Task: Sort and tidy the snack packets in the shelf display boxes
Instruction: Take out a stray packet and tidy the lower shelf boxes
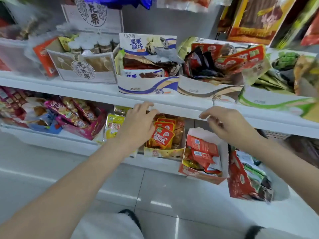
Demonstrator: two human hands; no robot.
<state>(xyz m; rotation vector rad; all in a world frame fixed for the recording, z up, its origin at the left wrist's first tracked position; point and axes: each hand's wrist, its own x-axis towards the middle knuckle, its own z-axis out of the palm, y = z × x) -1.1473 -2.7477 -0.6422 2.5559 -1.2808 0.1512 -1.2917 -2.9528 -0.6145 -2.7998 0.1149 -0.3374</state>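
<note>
- Under the white shelf edge [181, 107], both hands reach toward the lower row of boxes.
- Left hand [136, 125] is just left of the yellow box [164, 152]. Its fingers [146, 105] are loosely curled near the shelf edge and seem to hold nothing, though I cannot see the tips well behind the packets.
- Right hand [226, 125] hovers above the red box [203, 173], to the right of the yellow box. Its fingers [204, 114] are bent and a little apart, with nothing in them.
- Snack packets are everywhere. The orange packets [163, 135] stand up in the yellow box. The red packets [202, 149] lie in a messy pile in the red box.
- The red box looks tipped forward and sticks out past the lower shelf. A bump from the right hand could knock it to the floor [155, 195].
- Further right of it, another red box [245, 178] leans out too. It could slide off if its neighbour is pushed.
- The orange packets stand tall and loose. A fast grab could pull several out at once.
- Above the yellow box, the blue box [148, 87] pokes past the shelf edge. A hand coming up quickly could hit it.
- The picture is blurry at the sides, so I cannot tell how the far boxes sit.
</note>
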